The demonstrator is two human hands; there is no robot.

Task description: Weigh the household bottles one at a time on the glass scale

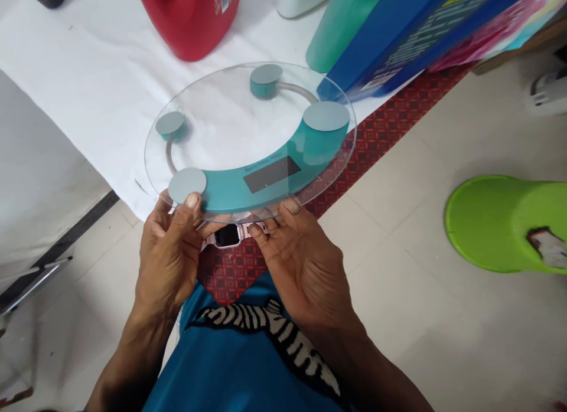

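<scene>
A round clear-glass bathroom scale [230, 128] with a teal curved body, a dark display and grey round pads is held over the edge of a white-covered table [80, 87]. My left hand [170, 252] grips its near rim at the left, thumb on top beside a grey pad. My right hand [301, 258] grips the near rim at the right, thumb on the glass. Between both hands, under the scale's edge, a pink-strapped smartwatch [227, 236] with a black face is pinched in my fingers.
On the table behind the scale stand a red jug [190, 16], a teal bottle [341, 28] and a blue box [416, 34]. A red patterned mat [381, 134] lies on the tiled floor. At the right sits a green plastic stool [500, 223].
</scene>
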